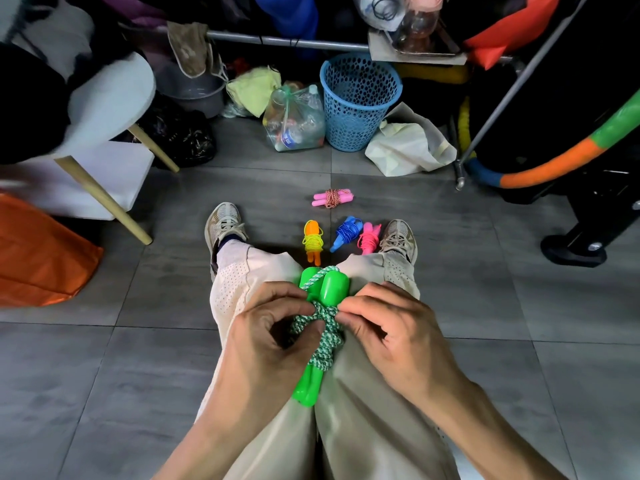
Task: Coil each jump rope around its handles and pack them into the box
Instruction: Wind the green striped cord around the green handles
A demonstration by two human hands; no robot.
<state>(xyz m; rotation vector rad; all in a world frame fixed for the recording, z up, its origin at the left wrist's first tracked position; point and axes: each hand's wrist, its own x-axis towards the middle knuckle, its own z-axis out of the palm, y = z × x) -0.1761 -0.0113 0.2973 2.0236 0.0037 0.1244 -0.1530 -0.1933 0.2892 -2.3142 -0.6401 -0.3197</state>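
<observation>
Green jump rope (320,327) nearly coiled, left hand (266,341) and right hand (391,334) pinching its cord; four wrapped bundles (346,233) lie far on the floor (box unseen), packing remains.

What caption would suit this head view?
Both hands, left and right, wind the green jump rope around its handles; four coiled ropes lie on the floor.

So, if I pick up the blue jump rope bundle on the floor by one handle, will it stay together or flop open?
The blue plastic-handled jump rope bundle would probably stay together: its thin blue cord looks wound tightly around both handles. It likely feels light and fairly rigid. A loose cord end might dangle, though I cannot see how it is secured.
</observation>
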